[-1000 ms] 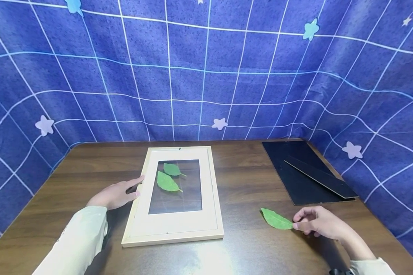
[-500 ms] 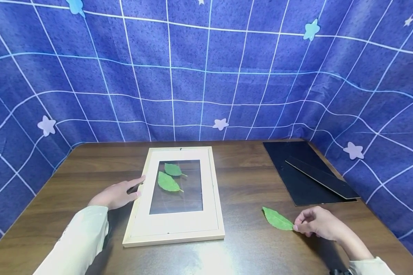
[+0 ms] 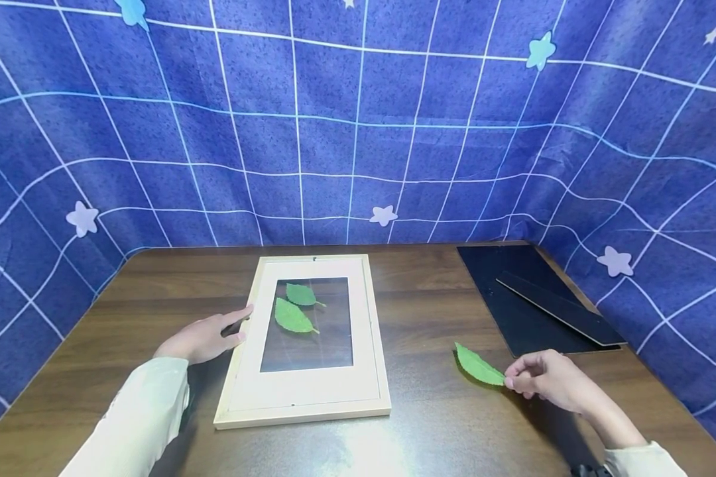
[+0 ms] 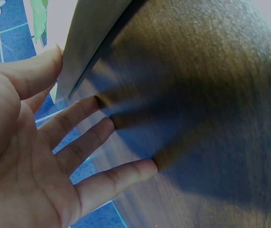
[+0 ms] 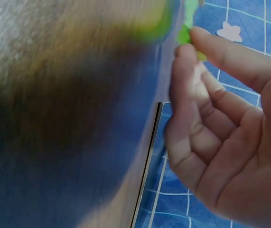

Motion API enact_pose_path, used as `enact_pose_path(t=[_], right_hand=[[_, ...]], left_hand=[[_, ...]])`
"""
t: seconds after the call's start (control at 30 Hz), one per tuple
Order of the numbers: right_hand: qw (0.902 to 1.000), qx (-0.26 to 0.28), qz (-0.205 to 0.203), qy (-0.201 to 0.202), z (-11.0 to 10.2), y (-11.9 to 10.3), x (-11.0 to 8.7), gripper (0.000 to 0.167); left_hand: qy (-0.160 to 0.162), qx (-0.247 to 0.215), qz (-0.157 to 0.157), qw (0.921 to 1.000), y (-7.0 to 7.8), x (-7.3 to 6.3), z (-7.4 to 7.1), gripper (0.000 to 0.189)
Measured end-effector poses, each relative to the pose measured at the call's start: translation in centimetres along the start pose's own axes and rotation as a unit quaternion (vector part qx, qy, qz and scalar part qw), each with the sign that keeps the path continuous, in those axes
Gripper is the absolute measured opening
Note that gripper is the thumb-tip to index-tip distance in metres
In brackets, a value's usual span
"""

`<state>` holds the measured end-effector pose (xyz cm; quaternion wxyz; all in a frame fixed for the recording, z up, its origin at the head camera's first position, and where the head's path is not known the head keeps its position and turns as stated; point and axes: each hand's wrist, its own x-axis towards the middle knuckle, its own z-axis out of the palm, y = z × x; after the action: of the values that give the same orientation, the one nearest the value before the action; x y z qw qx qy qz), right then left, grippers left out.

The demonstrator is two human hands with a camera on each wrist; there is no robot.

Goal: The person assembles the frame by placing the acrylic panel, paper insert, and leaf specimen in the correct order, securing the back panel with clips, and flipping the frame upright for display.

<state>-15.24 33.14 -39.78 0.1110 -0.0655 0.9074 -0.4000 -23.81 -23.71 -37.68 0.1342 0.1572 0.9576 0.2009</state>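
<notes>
Between thumb and index finger, my right hand (image 3: 551, 381) pinches a green leaf (image 3: 476, 364) by its stem end. The leaf is tilted slightly above the table, and its tip points left. At the left, my left hand (image 3: 201, 336) touches the outer edge of a pale wooden picture frame (image 3: 301, 420) with thumb and index finger. The other left fingers (image 4: 116, 180) stretch out over the tabletop. Inside the frame, a white mat surrounds a clear pane (image 3: 310, 354). Two more leaves lie on the pane, a smaller one (image 3: 299, 294) behind a larger one (image 3: 292, 316).
A black backing board (image 3: 495, 291) lies at the right rear of the brown wooden table (image 3: 417, 318). Its hinged stand (image 3: 557, 308) slants across it. A blue curtain (image 3: 328, 146) with a white grid hangs behind and along the sides.
My right hand has risen a little, lifting the leaf off the table where it lay low before. My left hand and the picture frame have stayed in place.
</notes>
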Motion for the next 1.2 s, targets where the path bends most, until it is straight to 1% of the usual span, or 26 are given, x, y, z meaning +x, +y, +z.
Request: enact_pose_path(t=[0.1,0.2,0.4,0.57,0.7,0.83,1.03,1.2], right_hand=[[0.9997,0.012,-0.017,0.009,0.1,-0.4,0.1,0.014],[0.9993,0.014,-0.031,0.014,0.3,-0.9,0.4,0.015],[0.9988,0.008,-0.041,0.025,0.6,-2.4,1.1,0.017],[0.9987,0.006,-0.047,0.019,1.2,-3.8,2.0,0.017],[0.9981,0.002,-0.06,0.012,1.9,-5.1,3.0,0.016],[0.9976,0.004,-0.067,0.014,2.7,-6.4,3.9,0.014],[0.9951,0.006,-0.098,0.005,4.0,-8.0,5.0,0.012],[0.9943,0.002,-0.106,-0.003,4.9,-9.0,5.9,0.008]], left_hand=[[-0.001,-0.002,0.0,1.0,-0.1,0.0,0.0,0.06],[-0.002,-0.002,0.003,1.0,-0.1,0.1,0.0,0.06],[0.003,-0.003,0.007,1.0,-0.1,0.0,-0.1,0.06],[0.005,0.0,0.009,0.9999,-0.1,0.1,-0.1,0.06],[0.005,-0.001,0.009,0.9999,-0.2,0.1,0.0,0.06],[0.003,-0.007,0.009,0.9999,-0.3,0.1,0.1,0.06],[0.002,-0.005,0.003,1.0,-0.4,0.1,0.2,0.061],[0.004,-0.005,0.005,1.0,-0.2,0.1,0.1,0.06]])
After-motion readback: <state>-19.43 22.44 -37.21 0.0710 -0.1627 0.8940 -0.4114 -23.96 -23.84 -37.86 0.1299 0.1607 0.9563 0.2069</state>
